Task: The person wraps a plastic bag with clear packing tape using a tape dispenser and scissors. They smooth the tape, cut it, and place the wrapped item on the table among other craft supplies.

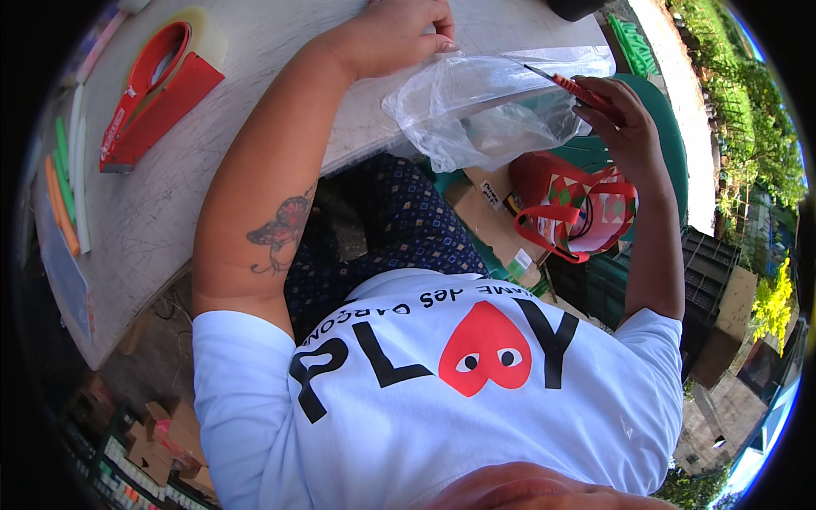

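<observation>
A clear plastic bag (pixel 501 110) lies across the table's edge, its lower part hanging over the side. My left hand (pixel 395 38) rests on the table at the top of the view, fingers curled and pressed together at the bag's left corner. My right hand (pixel 620 110) is closed around a cutter knife (pixel 586 92) with a red handle. Its thin dark blade points left, over the bag's upper part. The far side of my left hand is cut off by the picture's edge.
A red tape dispenser (pixel 161 110) with clear tape stands on the white table (pixel 255 51). Orange, green and white tubes (pixel 72 187) lie at its left end. Beyond the right edge are a green chair (pixel 671 127), a red bag (pixel 552 204) and cardboard (pixel 493 221).
</observation>
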Available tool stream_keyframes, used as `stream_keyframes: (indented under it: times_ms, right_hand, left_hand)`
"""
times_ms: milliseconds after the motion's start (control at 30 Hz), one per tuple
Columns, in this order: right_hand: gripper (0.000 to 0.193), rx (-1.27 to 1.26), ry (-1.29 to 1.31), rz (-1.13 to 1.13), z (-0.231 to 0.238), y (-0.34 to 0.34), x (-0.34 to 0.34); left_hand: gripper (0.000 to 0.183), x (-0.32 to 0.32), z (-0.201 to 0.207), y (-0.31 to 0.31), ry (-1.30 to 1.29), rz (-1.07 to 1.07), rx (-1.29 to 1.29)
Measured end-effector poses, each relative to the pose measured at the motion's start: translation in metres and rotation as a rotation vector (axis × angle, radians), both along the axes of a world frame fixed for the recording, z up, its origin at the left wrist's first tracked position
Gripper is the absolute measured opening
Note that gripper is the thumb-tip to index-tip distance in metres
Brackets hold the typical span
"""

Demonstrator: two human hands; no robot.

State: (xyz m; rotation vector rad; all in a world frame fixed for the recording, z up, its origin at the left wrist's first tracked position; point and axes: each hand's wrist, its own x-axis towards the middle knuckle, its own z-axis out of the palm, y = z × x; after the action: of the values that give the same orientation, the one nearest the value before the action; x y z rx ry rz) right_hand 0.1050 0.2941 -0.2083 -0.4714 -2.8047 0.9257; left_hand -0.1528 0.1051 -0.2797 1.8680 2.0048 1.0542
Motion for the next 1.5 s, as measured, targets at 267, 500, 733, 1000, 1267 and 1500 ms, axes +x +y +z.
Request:
stream_keyframes:
  times_ms: [267,500,733,1000,1267,1500]
  right_hand:
    - [0.029,0.454,0.15,0.214,-0.003,-0.02,-0.013]
    - [0.027,0.69,0.19,0.208,-0.001,-0.052,-0.014]
    - [0.027,0.755,0.134,0.213,0.009,-0.062,-0.02]
    - [0.03,0.846,0.055,0.183,0.018,-0.081,-0.021]
    - [0.03,0.889,0.065,0.161,0.016,-0.086,-0.019]
    - [0.026,0.736,0.088,0.196,0.01,-0.055,-0.018]
  left_hand:
    - [0.013,0.003,0.001,0.0,0.015,0.005,0.028]
    - [0.013,-0.001,-0.004,0.005,0.037,0.036,0.025]
    - [0.013,-0.001,-0.007,0.006,0.06,0.05,0.013]
    - [0.015,-0.001,-0.009,0.009,0.052,0.06,-0.011]
    - [0.016,0.0,-0.011,0.009,0.086,0.066,-0.005]
    - [0.016,0.001,-0.006,0.008,0.074,0.068,-0.028]
